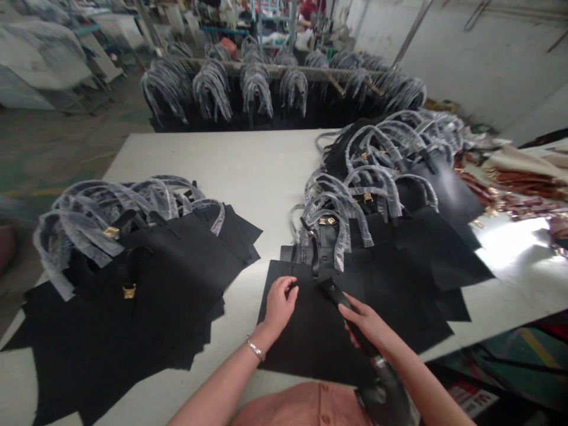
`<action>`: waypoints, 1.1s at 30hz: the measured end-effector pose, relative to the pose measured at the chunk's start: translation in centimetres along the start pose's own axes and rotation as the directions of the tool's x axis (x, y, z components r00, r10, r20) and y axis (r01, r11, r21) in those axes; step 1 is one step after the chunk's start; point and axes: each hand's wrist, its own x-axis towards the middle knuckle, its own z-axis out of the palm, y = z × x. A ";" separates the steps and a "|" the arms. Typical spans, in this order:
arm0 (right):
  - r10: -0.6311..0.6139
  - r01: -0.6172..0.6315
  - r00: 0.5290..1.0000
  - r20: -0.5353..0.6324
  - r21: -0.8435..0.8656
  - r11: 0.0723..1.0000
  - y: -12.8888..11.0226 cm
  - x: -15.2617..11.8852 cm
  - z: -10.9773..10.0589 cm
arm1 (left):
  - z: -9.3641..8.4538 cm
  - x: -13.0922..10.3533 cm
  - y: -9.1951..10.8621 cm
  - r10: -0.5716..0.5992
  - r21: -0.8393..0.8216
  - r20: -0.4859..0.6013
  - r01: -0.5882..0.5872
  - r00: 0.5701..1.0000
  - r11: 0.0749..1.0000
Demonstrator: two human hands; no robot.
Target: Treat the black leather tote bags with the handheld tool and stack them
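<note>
My right hand [361,319] is wrapped round a black handheld tool [332,293], whose head is over the upper part of a flat black bag panel [306,331]. On the left side of that same panel rests my left hand [280,302], its fingers curled together near the top edge; whether anything is between them is too small to tell. Behind the panel lie overlapping black bags with plastic-wrapped handles [341,207] and gold clasps. Another fanned pile of black bags [168,260] lies at the left, with a gold clasp [129,290] on top.
The bags lie on a white table [213,154]. Beyond its far edge, a rack [284,71] holds rows of bags with wrapped handles. Brown straps with metal parts [510,177] are heaped at the right. A person in red [307,13] is far back.
</note>
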 end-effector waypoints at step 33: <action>-0.139 0.137 0.990 -0.005 -0.138 0.981 -4.1 3.7 2.9 | -0.1 -4.6 -3.6 0.258 0.432 0.302 -0.373 0.918 0.821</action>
